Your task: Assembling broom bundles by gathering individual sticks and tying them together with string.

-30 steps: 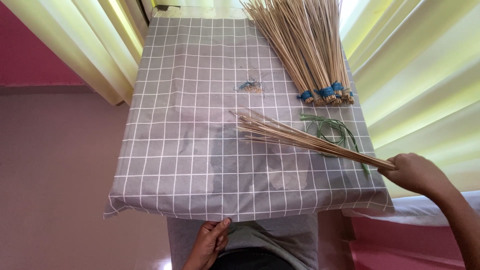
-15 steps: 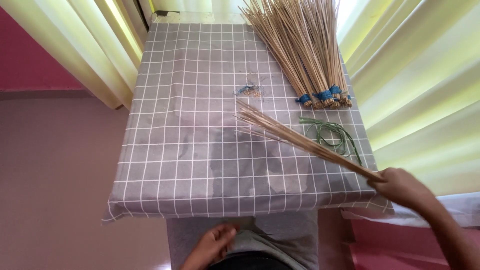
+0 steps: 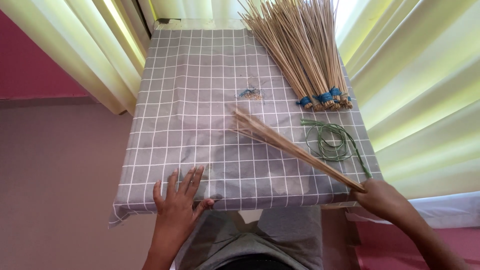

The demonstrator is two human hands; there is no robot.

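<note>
My right hand [image 3: 382, 198] grips the thick end of a loose bundle of thin tan sticks [image 3: 290, 146] at the table's near right corner; the sticks slant up and left across the cloth. My left hand [image 3: 177, 200] lies flat with fingers spread on the near left edge of the grey checked tablecloth [image 3: 175, 125]. Several tied stick bundles with blue bindings [image 3: 320, 97] fan out at the far right. A coil of green string [image 3: 330, 140] lies just right of the held sticks.
A small tangle of blue thread scraps [image 3: 249, 93] sits mid-table. Pale yellow curtains [image 3: 420, 90] hang on both sides of the table. A pink wall [image 3: 30, 65] and floor are to the left. My grey-clad lap [image 3: 250, 240] is below the table edge.
My left hand rose from my lap and now rests flat on the cloth. My right hand drew the stick bundle a little toward the near edge.
</note>
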